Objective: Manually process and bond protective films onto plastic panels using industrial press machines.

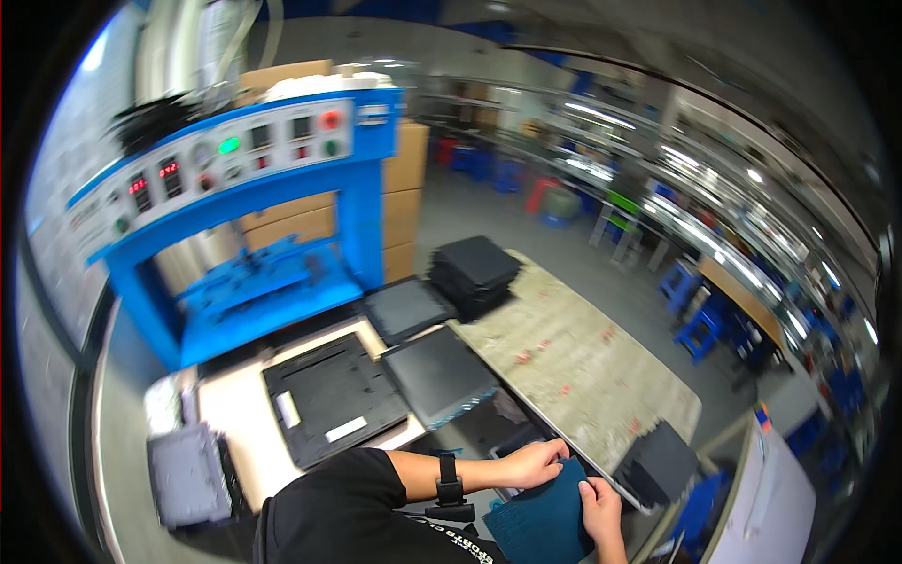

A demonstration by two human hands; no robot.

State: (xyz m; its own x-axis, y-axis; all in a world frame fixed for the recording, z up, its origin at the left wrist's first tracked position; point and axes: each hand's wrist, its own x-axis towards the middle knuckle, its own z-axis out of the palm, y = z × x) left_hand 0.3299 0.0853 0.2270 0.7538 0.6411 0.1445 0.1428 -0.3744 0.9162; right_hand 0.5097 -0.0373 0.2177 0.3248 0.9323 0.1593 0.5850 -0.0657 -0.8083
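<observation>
A dark teal sheet-like piece point(537, 523) with a ridged, uneven left edge is held low in front of my body; I cannot make out whether it is one sheet or several. My left hand point(532, 464) pinches its upper edge, fingers closed. On its right side, my right hand point(601, 510) grips the edge with the thumb on top. Just beyond my left hand lies a smooth black panel point(440, 372) with a strip of bluish film at its near edge. To its left rests a black rectangular tray-like mould point(335, 393) with two white labels.
A blue press machine point(362, 221) with lit displays stands at the far left. A stack of black covers point(474, 263) and another black stack point(660, 461) sit on the marbled tabletop point(554, 343). Grey-black pads point(188, 475) lie at the left. Blue stools point(698, 331) stand right.
</observation>
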